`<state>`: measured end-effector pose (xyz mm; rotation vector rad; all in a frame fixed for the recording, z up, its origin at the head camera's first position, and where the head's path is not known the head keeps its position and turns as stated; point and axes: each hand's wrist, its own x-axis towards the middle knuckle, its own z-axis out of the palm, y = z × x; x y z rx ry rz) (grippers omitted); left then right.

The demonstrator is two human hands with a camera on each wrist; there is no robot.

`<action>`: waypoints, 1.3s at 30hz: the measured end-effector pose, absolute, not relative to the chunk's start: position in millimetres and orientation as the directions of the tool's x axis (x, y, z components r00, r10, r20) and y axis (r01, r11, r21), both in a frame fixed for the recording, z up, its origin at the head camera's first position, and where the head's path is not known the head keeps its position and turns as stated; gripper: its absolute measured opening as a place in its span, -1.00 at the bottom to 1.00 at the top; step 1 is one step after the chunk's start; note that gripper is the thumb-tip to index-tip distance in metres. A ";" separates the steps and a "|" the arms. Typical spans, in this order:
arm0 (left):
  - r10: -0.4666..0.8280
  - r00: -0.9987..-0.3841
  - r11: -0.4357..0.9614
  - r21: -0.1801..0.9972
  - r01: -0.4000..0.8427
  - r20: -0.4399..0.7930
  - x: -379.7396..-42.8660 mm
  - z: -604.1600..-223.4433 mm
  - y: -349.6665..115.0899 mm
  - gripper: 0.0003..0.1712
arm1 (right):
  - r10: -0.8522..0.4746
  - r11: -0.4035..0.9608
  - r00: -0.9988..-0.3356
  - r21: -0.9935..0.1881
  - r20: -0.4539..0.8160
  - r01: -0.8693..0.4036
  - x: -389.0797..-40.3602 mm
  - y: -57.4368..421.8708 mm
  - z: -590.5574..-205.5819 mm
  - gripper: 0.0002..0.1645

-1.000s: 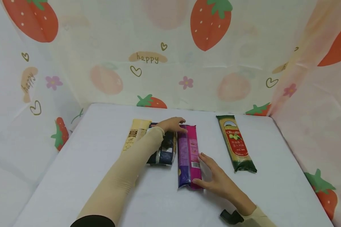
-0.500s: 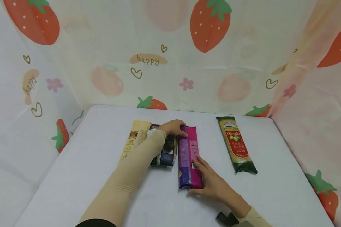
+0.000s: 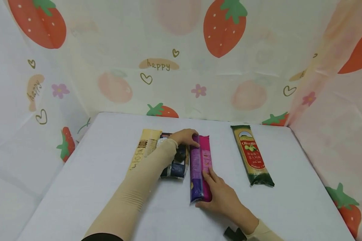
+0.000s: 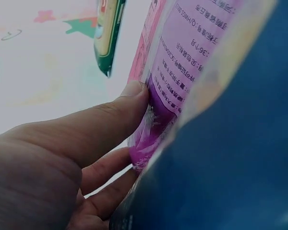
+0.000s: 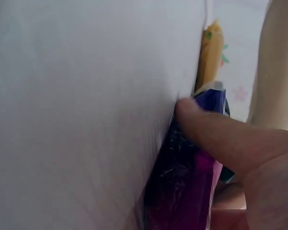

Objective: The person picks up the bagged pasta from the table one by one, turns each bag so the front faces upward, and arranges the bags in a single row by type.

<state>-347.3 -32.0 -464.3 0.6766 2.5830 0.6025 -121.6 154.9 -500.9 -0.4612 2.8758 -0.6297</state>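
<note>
A purple and pink pasta packet (image 3: 196, 164) lies lengthwise on the white table. My left hand (image 3: 184, 136) holds its far end, thumb on the printed face and fingers round the end; the left wrist view shows this thumb (image 4: 117, 112) against the packet (image 4: 182, 52). At the near end my right hand (image 3: 224, 197) grips it, fingers over the pink side and thumb at the bottom corner. Just left lies a dark blue packet (image 3: 175, 170), partly hidden under my left hand and forearm. A cream-yellow packet (image 3: 143, 144) is beside that, partly covered by my sleeve.
A green and gold Olivoilà pasta packet (image 3: 252, 155) lies slightly slanted at the right, apart from the others. The white table (image 3: 289, 207) is enclosed by a strawberry-print cloth (image 3: 223, 67) at the back and sides.
My right hand has moved left from the pink packet's right edge onto its face, its thumb now at the near end. My left hand stays at the far end. The view has shifted slightly.
</note>
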 end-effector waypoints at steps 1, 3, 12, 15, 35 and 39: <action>0.533 -0.803 0.792 0.490 0.364 -0.266 -346.4 -463.8 -31.7 -0.23 | -0.325 0.864 -0.942 -0.431 -0.082 -0.260 -121.6 154.5 -500.5 0.40; 0.534 -0.804 0.796 0.477 0.373 -0.262 -346.1 -463.6 -31.2 -0.23 | -0.317 0.863 -0.946 -0.433 -0.063 -0.260 -122.2 154.3 -500.6 0.31; 0.523 -0.798 0.821 0.428 0.376 -0.301 -348.9 -464.2 -30.3 -0.22 | -0.318 0.826 -0.947 -0.502 -0.042 -0.255 -127.5 157.9 -504.0 0.21; 0.522 -0.795 0.820 0.437 0.369 -0.309 -348.4 -464.2 -30.9 -0.21 | -0.314 0.793 -0.948 -0.564 -0.058 -0.228 -127.9 161.1 -505.0 0.20; 0.547 -0.804 0.757 0.548 0.356 -0.232 -348.1 -463.9 -34.8 -0.30 | -0.340 0.635 -0.940 -0.746 -0.035 -0.202 -125.0 188.1 -508.2 0.11; 0.544 -0.809 0.721 0.617 0.315 -0.222 -344.1 -464.9 -35.6 -0.34 | -0.351 0.552 -0.936 -0.815 -0.037 -0.175 -122.6 193.2 -510.2 0.12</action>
